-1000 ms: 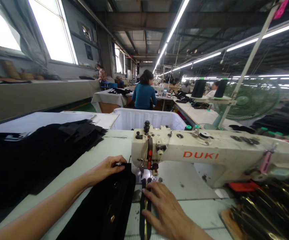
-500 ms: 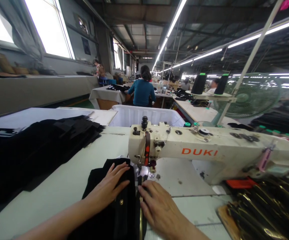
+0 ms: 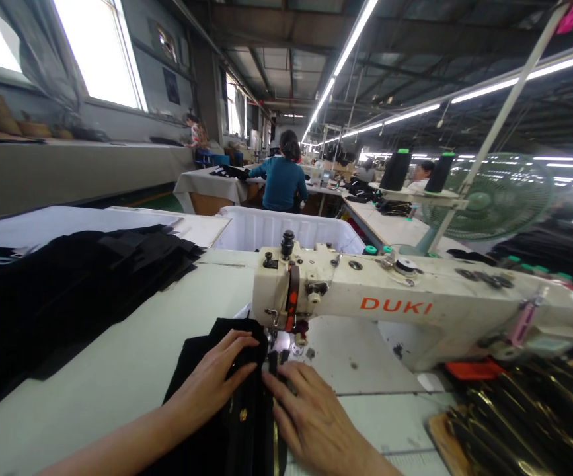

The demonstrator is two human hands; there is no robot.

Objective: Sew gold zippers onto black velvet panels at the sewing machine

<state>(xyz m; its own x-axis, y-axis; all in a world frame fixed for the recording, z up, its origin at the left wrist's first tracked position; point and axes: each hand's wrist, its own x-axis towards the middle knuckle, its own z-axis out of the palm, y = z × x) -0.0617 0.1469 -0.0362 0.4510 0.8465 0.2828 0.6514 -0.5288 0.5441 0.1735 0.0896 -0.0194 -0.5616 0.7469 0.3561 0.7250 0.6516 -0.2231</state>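
Observation:
A black fabric piece lies under my left hand, just left of the sewing machine's needle area. The fingers of that hand rest stretched over the cloth, with the thumb apart from them. My right hand is closed at the fingertips on a black zipper with gold-coloured teeth, which runs along the fabric's right edge. A small gold-coloured metal piece shows on the black cloth. In front of both hands stands the cream sewing machine; its presser foot is partly hidden.
To the left lies a large pile of black fabric pieces. Black strips with gold-coloured edges are heaped at the right. Behind the machine is a white bin. A person in a blue top sits farther off, and a green fan stands at right.
My right fingertips have shifted slightly left, closer to the black fabric. My left fingers have drawn a little closer together, and the cloth's top edge looks more bunched.

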